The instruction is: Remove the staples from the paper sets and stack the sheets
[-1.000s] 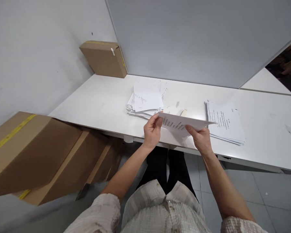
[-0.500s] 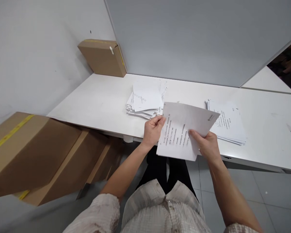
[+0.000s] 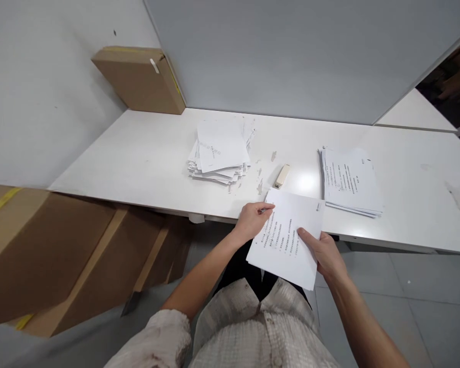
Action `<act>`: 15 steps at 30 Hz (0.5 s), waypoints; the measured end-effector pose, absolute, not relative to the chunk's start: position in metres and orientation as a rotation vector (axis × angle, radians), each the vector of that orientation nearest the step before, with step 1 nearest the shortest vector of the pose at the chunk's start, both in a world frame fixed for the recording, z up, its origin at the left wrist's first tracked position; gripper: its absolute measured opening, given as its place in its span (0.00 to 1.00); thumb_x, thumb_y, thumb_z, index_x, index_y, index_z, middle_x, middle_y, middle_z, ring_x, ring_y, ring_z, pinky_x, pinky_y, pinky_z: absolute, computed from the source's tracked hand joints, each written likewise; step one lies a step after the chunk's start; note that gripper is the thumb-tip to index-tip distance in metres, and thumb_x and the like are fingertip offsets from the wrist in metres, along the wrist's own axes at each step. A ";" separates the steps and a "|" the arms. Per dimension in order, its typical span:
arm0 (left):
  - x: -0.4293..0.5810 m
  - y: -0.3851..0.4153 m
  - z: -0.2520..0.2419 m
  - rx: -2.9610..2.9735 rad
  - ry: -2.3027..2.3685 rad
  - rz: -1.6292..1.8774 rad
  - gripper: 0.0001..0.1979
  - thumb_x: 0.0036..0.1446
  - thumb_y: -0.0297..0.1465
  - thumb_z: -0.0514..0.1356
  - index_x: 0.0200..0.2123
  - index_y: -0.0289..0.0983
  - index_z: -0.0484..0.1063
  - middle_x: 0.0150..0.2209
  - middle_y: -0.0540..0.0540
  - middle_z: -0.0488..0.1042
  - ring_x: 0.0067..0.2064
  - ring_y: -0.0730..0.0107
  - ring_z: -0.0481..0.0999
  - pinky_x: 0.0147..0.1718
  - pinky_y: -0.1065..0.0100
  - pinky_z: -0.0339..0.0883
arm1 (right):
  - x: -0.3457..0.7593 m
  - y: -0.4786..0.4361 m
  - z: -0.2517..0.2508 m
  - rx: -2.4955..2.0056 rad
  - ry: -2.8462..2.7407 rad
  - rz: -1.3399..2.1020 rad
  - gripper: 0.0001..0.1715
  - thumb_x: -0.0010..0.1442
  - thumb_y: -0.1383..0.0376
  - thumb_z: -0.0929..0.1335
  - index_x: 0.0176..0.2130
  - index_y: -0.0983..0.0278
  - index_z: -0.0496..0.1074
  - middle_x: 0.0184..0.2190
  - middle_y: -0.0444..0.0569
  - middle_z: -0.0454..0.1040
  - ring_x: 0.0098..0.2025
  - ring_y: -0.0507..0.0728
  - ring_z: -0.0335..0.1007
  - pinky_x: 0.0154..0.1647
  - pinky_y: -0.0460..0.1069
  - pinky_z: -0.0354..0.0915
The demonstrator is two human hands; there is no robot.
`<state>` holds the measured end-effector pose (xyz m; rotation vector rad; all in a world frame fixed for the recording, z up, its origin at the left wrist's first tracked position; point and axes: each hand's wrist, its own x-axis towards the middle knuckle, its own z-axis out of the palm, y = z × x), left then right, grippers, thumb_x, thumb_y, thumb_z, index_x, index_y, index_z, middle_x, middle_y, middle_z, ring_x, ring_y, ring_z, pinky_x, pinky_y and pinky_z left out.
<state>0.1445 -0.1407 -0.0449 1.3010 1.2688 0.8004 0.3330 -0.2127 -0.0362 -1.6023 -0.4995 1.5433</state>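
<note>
Printed sheets [image 3: 287, 240] are held between my two hands, over the table's front edge. My left hand [image 3: 254, 221] is closed at their upper left edge, thumb and forefinger pinched. On the right side, my right hand [image 3: 324, 253] grips them with the thumb on top and the fingers hidden underneath. Just beyond the sheets lies a small beige stapler [image 3: 282, 176]. An uneven pile of papers [image 3: 222, 145] rests on the table to the left, and a neater stack of printed papers [image 3: 352, 184] to the right.
The white table [image 3: 145, 163] runs along a grey panel [image 3: 291, 61]. A cardboard box [image 3: 141, 82] leans in its back left corner. Larger cardboard boxes [image 3: 42, 250] stand at the lower left, beside the table. Dark marks dot the tabletop near the stapler.
The sheets have been lowered and brought nearer to my body, lying flatter. The stapler has come into view behind them. The camera view has shifted slightly.
</note>
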 end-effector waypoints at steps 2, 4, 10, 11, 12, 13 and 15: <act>0.147 -0.132 -0.045 1.287 1.274 0.764 0.12 0.53 0.32 0.59 0.39 0.36 0.78 0.30 0.44 0.79 0.31 0.67 0.76 0.30 0.67 0.70 | 0.334 -0.208 -0.032 -1.599 -0.497 1.530 0.18 0.45 0.58 0.75 0.37 0.63 0.76 0.34 0.53 0.80 0.34 0.65 0.77 0.32 0.56 0.74; 0.149 -0.125 -0.046 1.287 1.283 0.747 0.11 0.52 0.31 0.60 0.39 0.36 0.78 0.32 0.44 0.79 0.31 0.66 0.76 0.31 0.66 0.70 | 0.336 -0.206 -0.031 -1.576 -0.499 1.527 0.19 0.45 0.59 0.75 0.37 0.63 0.75 0.35 0.52 0.80 0.35 0.64 0.77 0.32 0.56 0.74; 0.153 -0.115 -0.039 1.311 1.286 0.709 0.10 0.50 0.28 0.61 0.36 0.37 0.79 0.39 0.43 0.79 0.40 0.63 0.77 0.41 0.63 0.70 | 0.349 -0.205 -0.034 -1.519 -0.546 1.516 0.19 0.46 0.59 0.75 0.37 0.63 0.73 0.36 0.50 0.79 0.37 0.61 0.76 0.34 0.53 0.74; 0.153 -0.113 -0.038 1.321 1.285 0.701 0.10 0.49 0.28 0.61 0.36 0.37 0.79 0.39 0.43 0.79 0.40 0.63 0.77 0.41 0.63 0.70 | 0.350 -0.205 -0.033 -1.523 -0.548 1.509 0.18 0.45 0.59 0.75 0.37 0.63 0.73 0.36 0.50 0.79 0.36 0.60 0.76 0.34 0.52 0.74; 0.154 -0.112 -0.038 1.333 1.283 0.694 0.10 0.49 0.28 0.61 0.36 0.37 0.79 0.39 0.43 0.79 0.40 0.63 0.77 0.42 0.63 0.69 | 0.351 -0.205 -0.033 -1.530 -0.550 1.503 0.18 0.45 0.59 0.75 0.36 0.62 0.73 0.36 0.50 0.79 0.36 0.60 0.76 0.34 0.52 0.73; 0.154 -0.111 -0.039 1.346 1.280 0.688 0.10 0.49 0.28 0.61 0.36 0.38 0.79 0.40 0.44 0.79 0.41 0.63 0.77 0.41 0.63 0.69 | 0.351 -0.205 -0.033 -1.536 -0.556 1.497 0.18 0.45 0.58 0.75 0.36 0.62 0.73 0.36 0.49 0.79 0.35 0.59 0.76 0.34 0.52 0.73; 0.154 -0.109 -0.042 1.366 1.277 0.687 0.10 0.49 0.29 0.61 0.36 0.38 0.79 0.39 0.44 0.79 0.40 0.63 0.77 0.40 0.64 0.69 | 0.354 -0.204 -0.035 -1.546 -0.586 1.484 0.18 0.45 0.58 0.75 0.36 0.62 0.72 0.35 0.49 0.79 0.34 0.59 0.76 0.32 0.51 0.73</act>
